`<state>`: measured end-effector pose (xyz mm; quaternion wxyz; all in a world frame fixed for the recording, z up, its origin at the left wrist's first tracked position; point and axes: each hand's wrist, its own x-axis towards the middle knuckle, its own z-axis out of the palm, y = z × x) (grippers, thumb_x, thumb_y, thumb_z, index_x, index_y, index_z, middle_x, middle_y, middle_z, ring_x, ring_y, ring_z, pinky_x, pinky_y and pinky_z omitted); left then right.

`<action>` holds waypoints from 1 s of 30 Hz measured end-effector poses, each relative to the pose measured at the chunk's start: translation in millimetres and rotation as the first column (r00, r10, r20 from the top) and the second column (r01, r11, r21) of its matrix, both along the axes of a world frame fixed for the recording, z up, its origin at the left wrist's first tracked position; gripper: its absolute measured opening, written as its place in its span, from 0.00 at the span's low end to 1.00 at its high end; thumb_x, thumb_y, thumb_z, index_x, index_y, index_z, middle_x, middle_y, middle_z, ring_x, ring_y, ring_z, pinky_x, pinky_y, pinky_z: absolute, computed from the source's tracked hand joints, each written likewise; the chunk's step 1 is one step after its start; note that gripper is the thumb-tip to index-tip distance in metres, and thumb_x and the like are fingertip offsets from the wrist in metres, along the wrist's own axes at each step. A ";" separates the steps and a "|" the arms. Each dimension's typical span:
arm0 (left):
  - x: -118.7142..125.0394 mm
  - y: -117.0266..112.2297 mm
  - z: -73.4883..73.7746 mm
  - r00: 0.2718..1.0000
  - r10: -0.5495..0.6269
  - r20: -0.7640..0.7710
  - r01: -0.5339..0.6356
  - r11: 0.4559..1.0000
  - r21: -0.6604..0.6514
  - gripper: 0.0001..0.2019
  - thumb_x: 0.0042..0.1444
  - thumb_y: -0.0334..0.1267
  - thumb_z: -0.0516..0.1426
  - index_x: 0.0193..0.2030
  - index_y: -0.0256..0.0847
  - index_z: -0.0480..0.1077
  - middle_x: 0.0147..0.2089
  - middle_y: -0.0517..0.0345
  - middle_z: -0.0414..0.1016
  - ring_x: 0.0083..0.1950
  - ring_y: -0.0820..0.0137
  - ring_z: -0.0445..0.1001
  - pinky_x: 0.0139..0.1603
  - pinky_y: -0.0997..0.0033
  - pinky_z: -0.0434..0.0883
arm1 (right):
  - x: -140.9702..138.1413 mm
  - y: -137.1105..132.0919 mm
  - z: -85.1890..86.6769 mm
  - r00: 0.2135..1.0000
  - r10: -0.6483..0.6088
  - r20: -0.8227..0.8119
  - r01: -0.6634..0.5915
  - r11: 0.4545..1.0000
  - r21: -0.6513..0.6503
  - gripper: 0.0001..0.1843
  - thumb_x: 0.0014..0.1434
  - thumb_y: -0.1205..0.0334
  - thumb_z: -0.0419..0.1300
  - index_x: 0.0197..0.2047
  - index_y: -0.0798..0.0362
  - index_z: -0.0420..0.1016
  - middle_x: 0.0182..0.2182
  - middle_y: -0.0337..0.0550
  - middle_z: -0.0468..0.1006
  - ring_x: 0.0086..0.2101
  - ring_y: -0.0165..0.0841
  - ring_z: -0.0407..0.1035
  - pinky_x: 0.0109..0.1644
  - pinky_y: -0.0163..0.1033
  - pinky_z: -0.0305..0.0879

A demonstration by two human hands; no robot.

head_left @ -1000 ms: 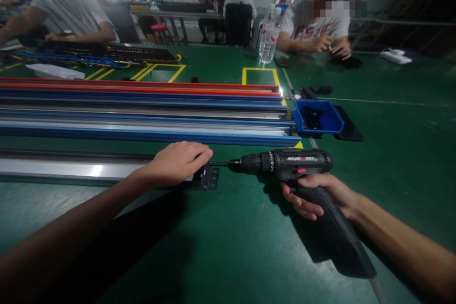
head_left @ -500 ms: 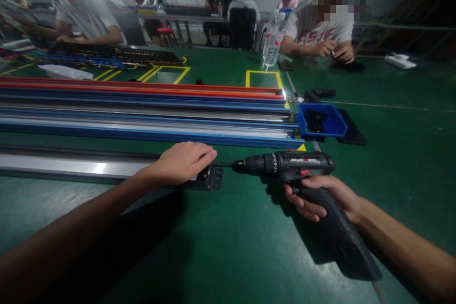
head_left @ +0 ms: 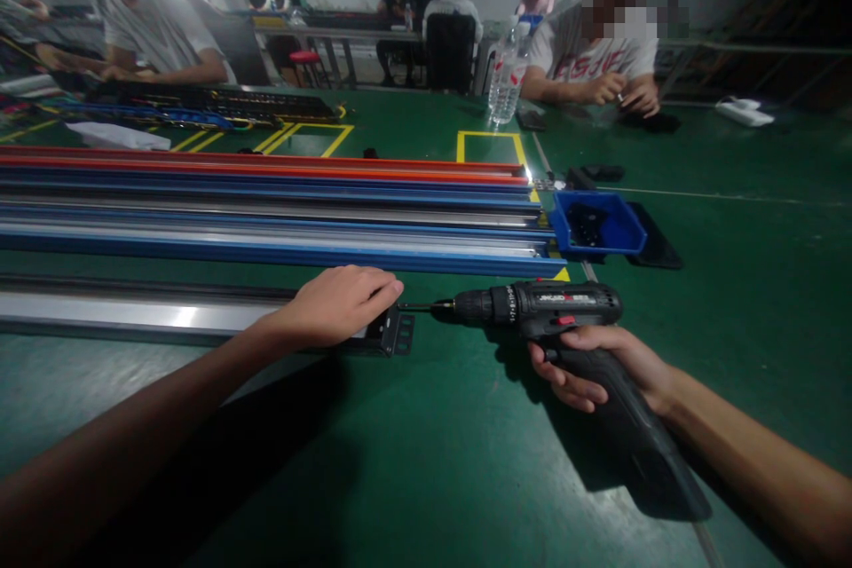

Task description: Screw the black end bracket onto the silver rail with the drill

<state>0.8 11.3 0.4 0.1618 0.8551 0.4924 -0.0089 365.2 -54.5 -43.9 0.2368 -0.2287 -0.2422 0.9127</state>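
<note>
My right hand is wrapped round the grip of a black power drill, index finger at the trigger. The drill lies level, its long bit pointing left and meeting the end of a long silver-and-black metal profile. Over that end, my left hand presses down and grips, with its far fingers hidden behind the profile. A black end cap with a slotted bracket shows just beyond the hand. The exact point where the bit meets the cap is too small to make out.
Behind the profile lie blue profiles and an orange-red one. A blue bin of small black parts stands right of their ends. Water bottles stand farther back. Co-workers sit across the green table; a power cord trails below the drill.
</note>
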 end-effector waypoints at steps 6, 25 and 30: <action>-0.4 0.8 -1.8 1.000 0.005 -0.007 -0.004 1.000 0.005 0.28 0.71 0.55 0.38 0.45 0.47 0.77 0.52 0.56 0.82 0.51 0.57 0.77 0.50 0.60 0.68 | 1.4 0.3 -2.3 1.000 0.003 -0.014 -0.003 1.000 -0.005 0.18 0.66 0.60 0.57 0.49 0.68 0.78 0.34 0.49 0.78 0.21 0.22 0.68 0.30 0.31 0.72; -0.9 -1.2 2.3 1.000 0.006 0.012 -0.005 1.000 -0.007 0.29 0.71 0.54 0.39 0.48 0.44 0.79 0.53 0.53 0.82 0.51 0.58 0.77 0.50 0.61 0.69 | 0.2 0.9 0.4 1.000 -0.010 0.025 0.010 1.000 -0.005 0.19 0.64 0.58 0.59 0.47 0.67 0.78 0.33 0.49 0.78 0.19 0.22 0.65 0.29 0.31 0.70; -1.3 -0.9 1.0 1.000 0.002 0.016 -0.002 1.000 0.003 0.28 0.71 0.53 0.40 0.48 0.45 0.79 0.53 0.54 0.82 0.51 0.59 0.78 0.50 0.63 0.70 | 0.8 1.5 0.0 1.000 -0.005 0.011 0.005 1.000 -0.028 0.19 0.64 0.58 0.59 0.48 0.67 0.78 0.33 0.48 0.78 0.20 0.21 0.66 0.30 0.31 0.70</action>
